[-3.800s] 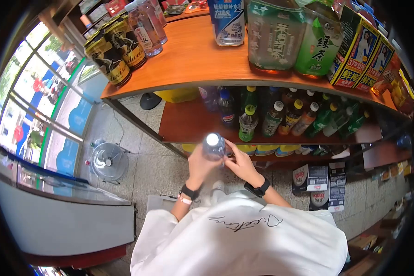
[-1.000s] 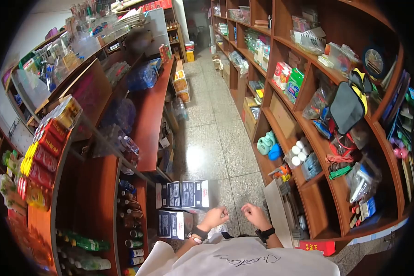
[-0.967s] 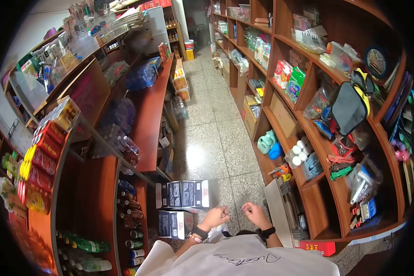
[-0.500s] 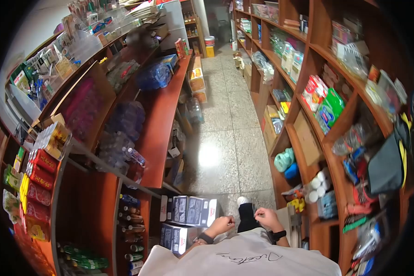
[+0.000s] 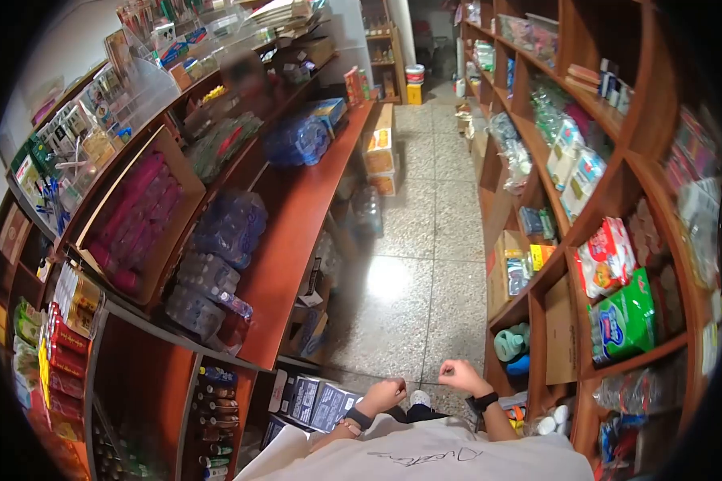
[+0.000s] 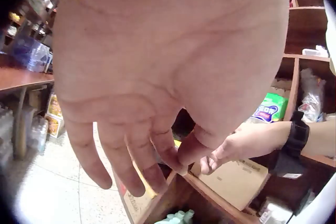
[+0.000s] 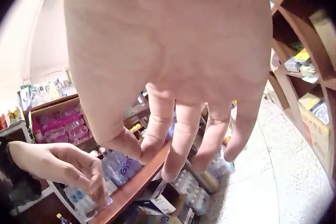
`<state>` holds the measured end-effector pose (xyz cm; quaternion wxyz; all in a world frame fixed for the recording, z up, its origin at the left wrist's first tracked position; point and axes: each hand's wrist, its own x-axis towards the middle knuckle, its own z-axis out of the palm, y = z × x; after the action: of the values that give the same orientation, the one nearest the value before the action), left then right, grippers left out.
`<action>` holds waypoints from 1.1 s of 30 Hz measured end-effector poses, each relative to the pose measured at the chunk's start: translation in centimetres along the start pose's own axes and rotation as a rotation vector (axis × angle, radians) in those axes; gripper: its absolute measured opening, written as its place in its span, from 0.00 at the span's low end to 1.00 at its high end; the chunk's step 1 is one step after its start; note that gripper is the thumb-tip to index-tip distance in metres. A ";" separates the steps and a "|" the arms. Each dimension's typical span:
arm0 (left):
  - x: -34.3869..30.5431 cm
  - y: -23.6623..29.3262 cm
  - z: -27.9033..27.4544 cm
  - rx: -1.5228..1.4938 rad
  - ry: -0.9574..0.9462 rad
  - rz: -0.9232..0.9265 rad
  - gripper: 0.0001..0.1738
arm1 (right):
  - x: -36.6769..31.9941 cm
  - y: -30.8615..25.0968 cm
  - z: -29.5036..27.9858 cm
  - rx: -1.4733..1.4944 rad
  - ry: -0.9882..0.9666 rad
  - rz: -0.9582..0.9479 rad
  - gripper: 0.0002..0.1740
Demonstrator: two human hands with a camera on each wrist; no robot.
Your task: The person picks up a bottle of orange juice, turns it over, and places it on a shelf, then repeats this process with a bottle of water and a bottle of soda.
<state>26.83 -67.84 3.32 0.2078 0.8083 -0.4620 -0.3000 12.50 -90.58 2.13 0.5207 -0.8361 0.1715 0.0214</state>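
Both hands are held in front of the white shirt, a short way apart. In the head view the left hand (image 5: pixel 385 395) hangs with loosely bent fingers and holds nothing. Its palm and relaxed fingers fill the left wrist view. The right hand (image 5: pixel 465 377) is likewise bare, its fingers drooping in the right wrist view with no object between them. Below the left hand lie dark printed boxes (image 5: pixel 330 407) on the floor. Nearest the right hand are a teal jug (image 5: pixel 509 343) and white rolls (image 5: pixel 552 421) on the low shelf at the right.
A tiled aisle (image 5: pixel 409 313) runs ahead. Along its left stands a red-brown counter (image 5: pixel 297 248) with wrapped bottle packs (image 5: pixel 229 228). Wooden shelving (image 5: pixel 630 152) lines the right, bearing a green package (image 5: pixel 624 317). Orange-and-white boxes (image 5: pixel 381 150) are stacked farther along.
The bottle held between both hands 3.8 seconds ago is gone from them. The view has turned from the drinks shelf to the aisle and advanced along it; both hands stay empty.
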 end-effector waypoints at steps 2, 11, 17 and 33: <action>1.1 -1.5 0.0 0.027 -0.005 -0.022 0.13 | 4.0 -1.1 -1.3 0.024 -0.017 0.035 0.12; 4.5 -10.4 -4.1 -0.173 0.107 -0.260 0.12 | 21.3 -6.7 3.6 -0.186 -0.346 -0.154 0.13; 7.2 -19.7 -11.1 -0.103 0.190 -0.354 0.15 | 32.2 -11.9 7.9 -0.264 -0.568 -0.241 0.15; 2.7 -35.0 -23.1 -0.495 1.187 -0.997 0.32 | 52.6 -26.0 22.9 -0.496 -1.075 -0.463 0.14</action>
<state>65.30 -51.79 -2.05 0.4328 0.8739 0.2194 0.0279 73.23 -74.04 2.84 0.3162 -0.8197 -0.3091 0.3641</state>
